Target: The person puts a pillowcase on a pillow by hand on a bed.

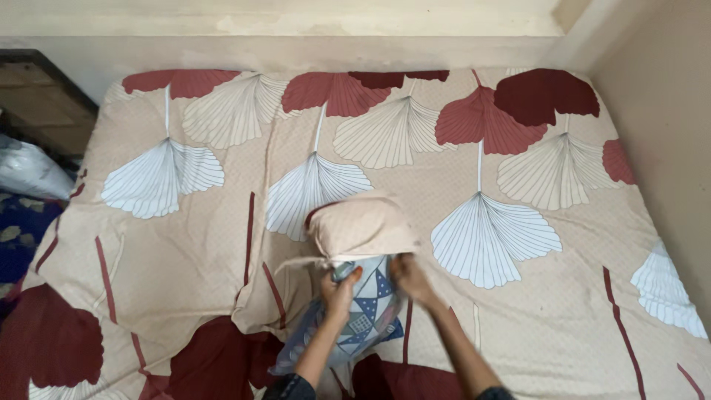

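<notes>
Bed sheet covers the whole bed: beige cotton-look, big fan-leaf print in white, cream, maroon; rumpled folds lower left. Walls hem the bed at top and right; dark wooden furniture and a plastic-wrapped bundle at far left. Pillow sits near bed's front-centre, long axis running away from the person; soft, blue-grey geometric patchwork fabric. Beige pillowcase bunched over its far end, near half bare. Left hand and right hand both closed, gripping the pillowcase opening at the pillow's sides.
</notes>
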